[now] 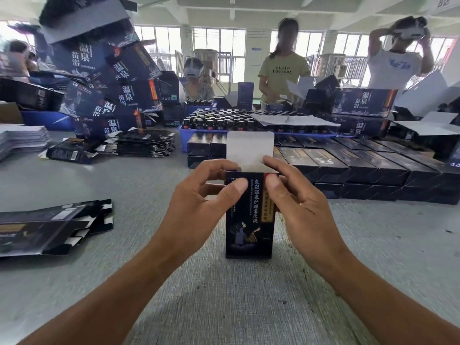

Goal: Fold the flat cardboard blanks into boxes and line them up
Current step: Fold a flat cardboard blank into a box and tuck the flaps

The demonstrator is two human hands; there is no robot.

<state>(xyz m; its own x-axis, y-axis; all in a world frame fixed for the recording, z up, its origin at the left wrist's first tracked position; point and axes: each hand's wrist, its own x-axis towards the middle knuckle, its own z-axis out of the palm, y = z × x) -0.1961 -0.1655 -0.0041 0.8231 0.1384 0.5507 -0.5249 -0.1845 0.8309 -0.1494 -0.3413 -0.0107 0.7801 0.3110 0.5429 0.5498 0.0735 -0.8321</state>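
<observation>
- Your left hand (199,192) and right hand (296,192) both pinch the top of the dark box (249,217), thumbs on its front, fingers curled behind.
- The box stands upright on the grey table (224,295), its white top flap (250,150) raised.
- Finished boxes (361,168) sit lined up behind it; flat blanks (49,227) lie at your left.

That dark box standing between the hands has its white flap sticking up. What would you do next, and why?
Probably fold the white top flap down and tuck it in: the tall dark cardboard box stands upright, both hands, left hand and right hand, pinch its upper edge, yet its top is open.
</observation>
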